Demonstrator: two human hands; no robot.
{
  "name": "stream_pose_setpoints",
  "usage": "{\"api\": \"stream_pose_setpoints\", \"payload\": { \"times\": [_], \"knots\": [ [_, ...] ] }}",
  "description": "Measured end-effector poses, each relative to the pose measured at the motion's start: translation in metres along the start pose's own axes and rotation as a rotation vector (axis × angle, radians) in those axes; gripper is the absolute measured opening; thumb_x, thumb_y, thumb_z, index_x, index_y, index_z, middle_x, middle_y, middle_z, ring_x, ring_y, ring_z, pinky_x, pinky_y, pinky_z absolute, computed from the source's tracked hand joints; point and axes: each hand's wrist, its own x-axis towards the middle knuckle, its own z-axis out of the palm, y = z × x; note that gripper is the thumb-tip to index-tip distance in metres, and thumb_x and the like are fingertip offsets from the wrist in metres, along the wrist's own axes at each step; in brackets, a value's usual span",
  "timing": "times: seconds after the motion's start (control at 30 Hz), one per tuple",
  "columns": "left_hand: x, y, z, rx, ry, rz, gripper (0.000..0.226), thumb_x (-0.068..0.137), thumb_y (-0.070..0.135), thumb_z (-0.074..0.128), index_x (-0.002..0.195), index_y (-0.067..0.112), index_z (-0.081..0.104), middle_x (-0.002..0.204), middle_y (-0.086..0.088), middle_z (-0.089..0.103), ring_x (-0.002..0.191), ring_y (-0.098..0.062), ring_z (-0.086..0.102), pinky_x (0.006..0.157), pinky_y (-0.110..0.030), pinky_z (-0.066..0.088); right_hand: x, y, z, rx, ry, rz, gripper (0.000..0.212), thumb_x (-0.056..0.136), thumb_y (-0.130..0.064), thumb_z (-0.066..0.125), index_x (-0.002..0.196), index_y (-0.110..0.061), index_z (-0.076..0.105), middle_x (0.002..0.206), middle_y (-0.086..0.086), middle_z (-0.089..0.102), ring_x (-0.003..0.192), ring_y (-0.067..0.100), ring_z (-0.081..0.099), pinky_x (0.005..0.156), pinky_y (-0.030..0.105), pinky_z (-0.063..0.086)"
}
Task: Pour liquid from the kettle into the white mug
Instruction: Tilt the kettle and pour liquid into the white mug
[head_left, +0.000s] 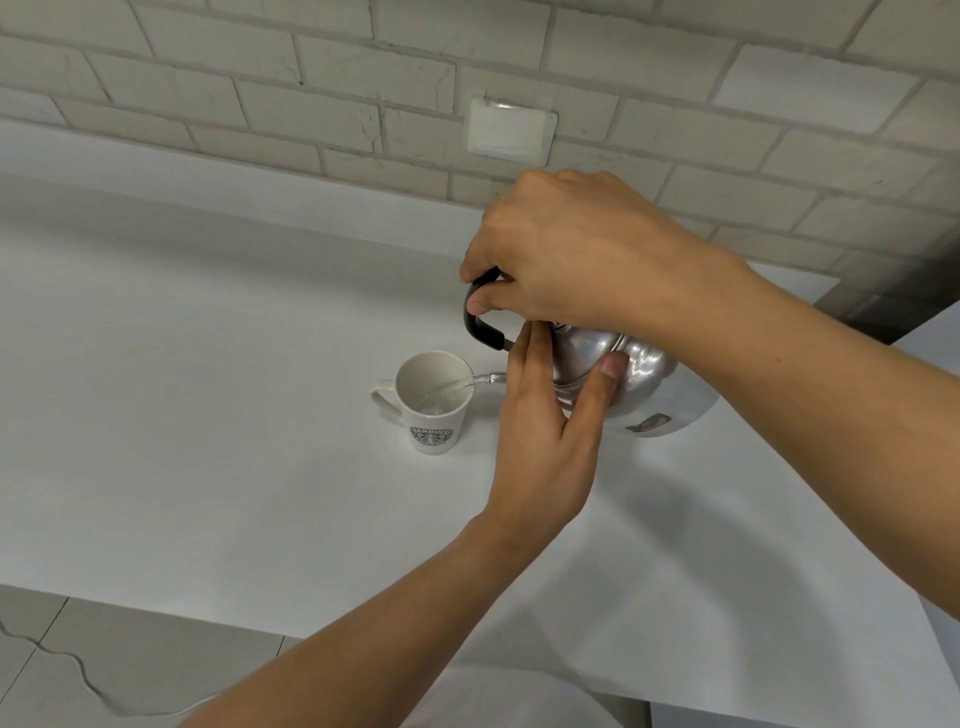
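Observation:
A shiny metal kettle (649, 379) is tilted to the left above the white table (208, 415), its spout over a white mug (434, 400) with a green logo. A thin stream of clear liquid runs from the spout into the mug. My right hand (576, 254) grips the kettle's black handle (480, 322) from above. My left hand (545, 431) lies flat against the kettle's lid and body, fingers extended and thumb on the metal. The mug stands upright, its handle pointing left.
A white brick wall with a pale switch plate (511, 127) rises behind the table. The table's near edge runs along the lower left, with tiled floor and a thin cable (78, 670) below it.

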Motion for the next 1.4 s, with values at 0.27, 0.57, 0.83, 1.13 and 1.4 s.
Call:
{"api": "stream_pose_setpoints", "payload": {
  "times": [0.27, 0.57, 0.83, 1.13, 1.4],
  "knots": [
    [-0.001, 0.002, 0.0, -0.024, 0.005, 0.003, 0.048, 0.107, 0.037, 0.06, 0.152, 0.026, 0.051, 0.147, 0.01, 0.057, 0.136, 0.001, 0.052, 0.105, -0.008, 0.04, 0.001, -0.003, -0.002, -0.013, -0.002, 0.0, 0.028, 0.094, -0.048, 0.065, 0.115, -0.033, 0.074, 0.111, 0.002, 0.07, 0.098, 0.035, 0.066, 0.063, 0.034, 0.04],
    [-0.001, 0.003, 0.0, -0.065, 0.005, -0.014, 0.049, 0.107, 0.041, 0.059, 0.154, 0.03, 0.049, 0.149, 0.014, 0.055, 0.14, 0.0, 0.05, 0.112, -0.02, 0.043, 0.003, -0.005, -0.006, -0.041, -0.016, -0.003, 0.027, 0.094, -0.048, 0.066, 0.112, -0.03, 0.074, 0.109, 0.003, 0.069, 0.096, 0.037, 0.065, 0.063, 0.035, 0.039],
    [-0.001, 0.002, 0.0, -0.09, 0.014, -0.039, 0.05, 0.106, 0.042, 0.059, 0.154, 0.031, 0.049, 0.15, 0.015, 0.054, 0.14, 0.003, 0.05, 0.116, -0.036, 0.047, 0.004, -0.008, -0.006, -0.041, -0.028, -0.016, 0.027, 0.095, -0.046, 0.066, 0.115, -0.029, 0.074, 0.109, 0.005, 0.068, 0.094, 0.037, 0.066, 0.063, 0.035, 0.039],
    [0.0, 0.0, -0.001, -0.103, 0.027, -0.046, 0.053, 0.104, 0.046, 0.058, 0.154, 0.028, 0.05, 0.147, 0.011, 0.056, 0.141, -0.004, 0.051, 0.117, -0.042, 0.046, 0.008, -0.01, -0.006, -0.063, -0.032, -0.032, 0.025, 0.095, -0.043, 0.066, 0.111, -0.026, 0.075, 0.106, 0.006, 0.068, 0.09, 0.036, 0.065, 0.062, 0.035, 0.038],
    [0.003, 0.001, -0.003, -0.074, 0.01, -0.03, 0.052, 0.106, 0.046, 0.056, 0.153, 0.027, 0.05, 0.146, 0.008, 0.058, 0.137, -0.002, 0.052, 0.109, -0.01, 0.04, 0.012, -0.012, -0.007, -0.099, -0.045, -0.038, 0.023, 0.096, -0.04, 0.066, 0.105, -0.022, 0.076, 0.097, 0.006, 0.069, 0.082, 0.035, 0.064, 0.058, 0.033, 0.037]
  ]
}}
